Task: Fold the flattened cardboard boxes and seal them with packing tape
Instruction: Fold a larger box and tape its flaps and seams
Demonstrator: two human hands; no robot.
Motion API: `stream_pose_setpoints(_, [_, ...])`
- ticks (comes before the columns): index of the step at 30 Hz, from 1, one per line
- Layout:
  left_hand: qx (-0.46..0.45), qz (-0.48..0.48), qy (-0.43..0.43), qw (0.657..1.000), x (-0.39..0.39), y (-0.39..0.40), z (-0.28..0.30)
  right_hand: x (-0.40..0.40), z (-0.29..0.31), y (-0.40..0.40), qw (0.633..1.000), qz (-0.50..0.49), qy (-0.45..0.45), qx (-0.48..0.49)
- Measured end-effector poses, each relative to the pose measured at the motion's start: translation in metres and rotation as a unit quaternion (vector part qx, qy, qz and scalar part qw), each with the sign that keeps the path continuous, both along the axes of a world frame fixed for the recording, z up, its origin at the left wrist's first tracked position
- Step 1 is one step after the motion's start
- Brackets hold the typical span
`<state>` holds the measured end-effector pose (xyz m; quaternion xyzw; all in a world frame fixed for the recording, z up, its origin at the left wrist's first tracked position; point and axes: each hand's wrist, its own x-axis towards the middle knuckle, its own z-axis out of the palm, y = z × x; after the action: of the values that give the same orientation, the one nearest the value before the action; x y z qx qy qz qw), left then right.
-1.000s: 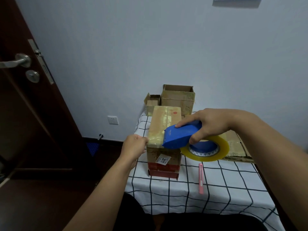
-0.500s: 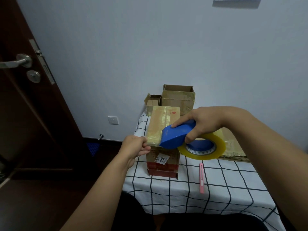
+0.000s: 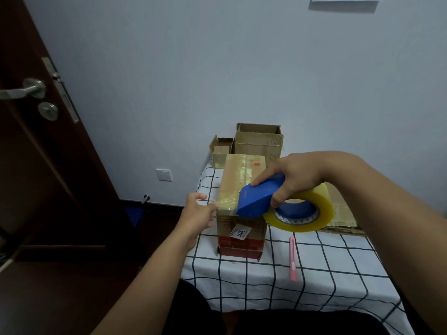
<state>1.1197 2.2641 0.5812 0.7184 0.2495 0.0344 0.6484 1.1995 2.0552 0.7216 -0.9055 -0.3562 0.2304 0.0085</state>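
Left hand (image 3: pixel 197 213) pinches thin, clingy clear tape (image 3: pixel 226 203) at its free end – right hand (image 3: pixel 294 180) grips the blue plastic dispenser (image 3: pixel 260 198) over a light, stiff brown cardboard box (image 3: pixel 242 209).

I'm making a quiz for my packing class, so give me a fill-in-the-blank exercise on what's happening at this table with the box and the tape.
1. The right hand holds a tape dispenser whose plastic body is coloured ____.
2. The left hand pinches the loose end of the clear ____ at the tall brown cardboard box.
3. The slim pink utility knife lies on the ____ tablecloth.
4. Behind the tall box stand two smaller cardboard boxes whose tops are ____.

Missing words: blue; tape; checked; open
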Motion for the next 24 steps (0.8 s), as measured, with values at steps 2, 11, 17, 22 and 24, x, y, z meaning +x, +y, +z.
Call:
stream_pose_setpoints(2, [0.032, 0.048, -0.039, 0.998, -0.004, -0.006, -0.004, 0.000, 0.000, -0.001, 1.000, 0.004, 0.001, 0.007])
stream_pose_setpoints(11, [0.627, -0.128, -0.254, 0.726, -0.018, -0.016, -0.039, 0.003, -0.002, -0.004, 1.000, 0.012, 0.007, 0.020])
stream_pose_setpoints(17, [0.653, -0.131, -0.297, 0.684, -0.002, -0.013, -0.042, 0.005, -0.006, -0.010, 0.999, 0.023, -0.007, 0.034])
stream_pose_setpoints(22, [0.668, -0.117, -0.335, 0.655, 0.002, -0.008, -0.043, 0.007, -0.014, -0.036, 0.997, 0.018, 0.006, 0.073])
stream_pose_setpoints(24, [0.678, -0.113, -0.335, 0.645, 0.004, -0.008, -0.045, 0.008, -0.021, -0.053, 0.996, 0.010, 0.018, 0.084])
